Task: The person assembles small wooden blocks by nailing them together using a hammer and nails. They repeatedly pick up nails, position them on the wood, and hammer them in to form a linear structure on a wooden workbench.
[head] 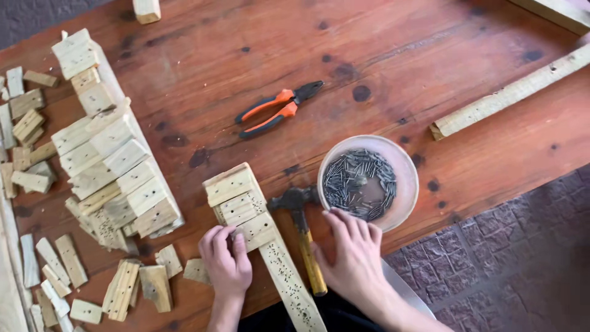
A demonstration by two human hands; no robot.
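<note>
Left hand [226, 261] curled, fingertips pinching the left edge of a small block [257, 231] that sits on a long slat [289, 280]; grasping the block. Slat runs diagonally from the bowl's [402, 161] left side down toward the person, its face speckled with dark holes. Two more blocks [236, 193] sit on the slat's far end, left of the bowl, touching one another.

Right hand [355, 255] flat, fingers spread and released, resting on the table [215, 55] just below the bowl; fingertips touching or nearly touching the bowl's near rim, cannot tell which. It holds nothing.

Bowl: pale, round, holds a heap of dark nails [359, 183]. It sits at the table's near right edge.

Hammer [301, 230]: dark head just left of the bowl, yellow-brown wooden handle pointing back toward the person, lying between slat and right hand. Neither hand grips it; right hand's thumb side lies just beside the handle.

Pliers [279, 107]: orange and black grips, jaws closed, lying well beyond the bowl, up and to its left.

Large pile of blocks [110, 166], far left of the bowl, stacked in rough rows. Loose offcuts [55, 276] scattered below and left of that pile.

Long batten [510, 92] lies diagonally beyond the bowl, to its upper right. One single block [146, 9] at the table's far edge.

Brick paving [522, 258] shows to the right of the bowl, off the table
</note>
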